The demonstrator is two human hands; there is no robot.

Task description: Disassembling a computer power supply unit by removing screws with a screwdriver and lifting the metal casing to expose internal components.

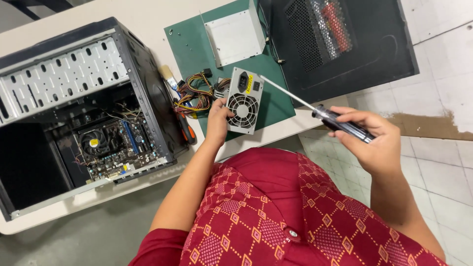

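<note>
At frame centre the left hand (218, 119) grips the edge of a grey power supply (243, 101) on the green mat (194, 47); a small yellow label sits near its top. The right hand (374, 140), centre right, is closed round a black-handled screwdriver (325, 114), its shaft pointing toward the supply. An open computer case (79, 113) fills the left, coloured cables (194, 93) between. A black side panel (345, 39) lies upper right on the pale surface (148, 17).

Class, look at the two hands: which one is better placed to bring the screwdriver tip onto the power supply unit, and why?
Probably the right hand: it already grips the screwdriver, whose tip points at the power supply unit. The left hand is steadying that unit.
</note>
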